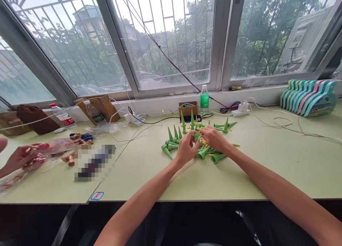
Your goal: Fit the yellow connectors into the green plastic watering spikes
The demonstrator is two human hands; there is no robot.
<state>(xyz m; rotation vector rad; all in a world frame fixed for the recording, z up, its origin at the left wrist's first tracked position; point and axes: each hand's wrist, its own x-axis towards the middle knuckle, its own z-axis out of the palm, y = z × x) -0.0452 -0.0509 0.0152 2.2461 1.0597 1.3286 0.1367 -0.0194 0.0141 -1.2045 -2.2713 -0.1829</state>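
Note:
Several green plastic cone spikes [171, 143] lie and stand in a heap on the pale green table [267, 167], mixed with small yellow pieces [205, 143]. My left hand [187, 149] and my right hand [213, 137] meet over the middle of the heap. Both have their fingers pinched around a green cone [197, 136] held between them. How each finger grips is partly hidden by the hands themselves.
A small cardboard box [188, 108] and a green-labelled bottle [204, 99] stand behind the heap. A power strip [135, 119] and cables run along the sill. Stacked pastel shapes [307, 96] sit at right. Another person's hand [20, 157] works with a plastic bag at left.

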